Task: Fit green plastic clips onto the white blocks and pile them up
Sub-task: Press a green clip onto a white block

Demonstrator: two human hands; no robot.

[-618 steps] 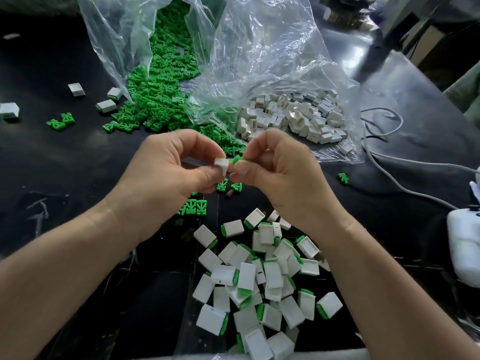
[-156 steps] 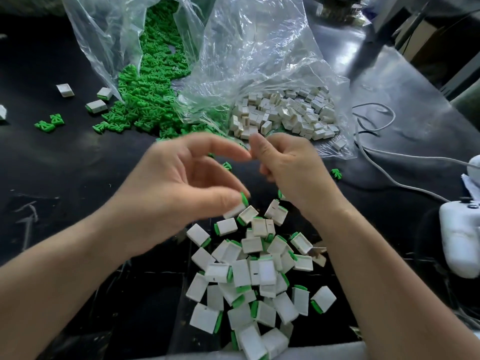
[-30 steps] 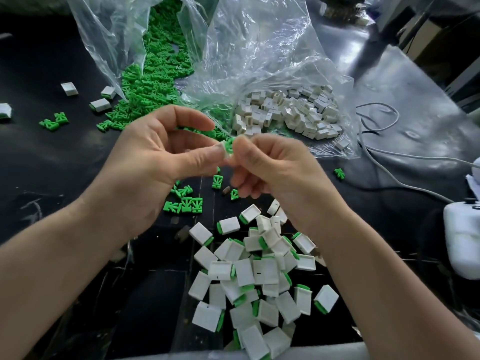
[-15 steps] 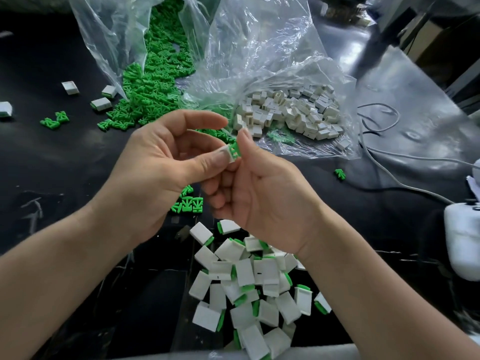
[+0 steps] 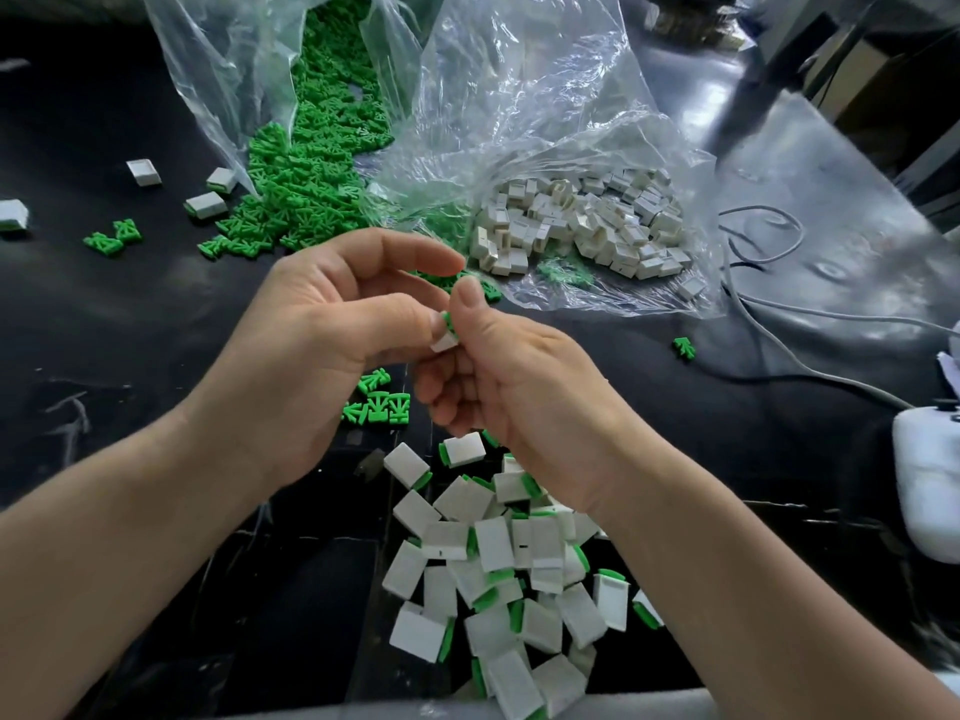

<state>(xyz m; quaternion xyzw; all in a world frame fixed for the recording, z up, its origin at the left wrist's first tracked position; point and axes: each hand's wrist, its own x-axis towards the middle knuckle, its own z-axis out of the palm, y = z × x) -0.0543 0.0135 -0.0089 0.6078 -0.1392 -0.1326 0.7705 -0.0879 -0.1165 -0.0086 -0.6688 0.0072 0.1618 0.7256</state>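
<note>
Green clips (image 5: 291, 210): moulded plastic, matt. White blocks (image 5: 493, 543): smooth plastic, matt. Bags (image 5: 519, 96): thin clear plastic film, crinkled, glossy. Counter (image 5: 104, 314): black sheet covering, wrinkled in places, glossy under light.

A black table (image 5: 104, 330) carries everything. At the far left of centre a clear bag (image 5: 218, 70) spills green clips (image 5: 311, 174) onto it; just right, a second clear bag (image 5: 545, 96) holds white blocks (image 5: 582, 220). Near centre lies a loose pile of clipped blocks (image 5: 493, 563), white with green edges. A small cluster of clips (image 5: 382, 402) sits just beyond the pile, and a single clip (image 5: 684, 348) lies off to the right. Stray blocks (image 5: 144, 172) and two loose clips (image 5: 111, 237) dot the far left. Grey cables (image 5: 779, 314) run along the right side toward a white device (image 5: 927, 475) at the right edge.
</note>
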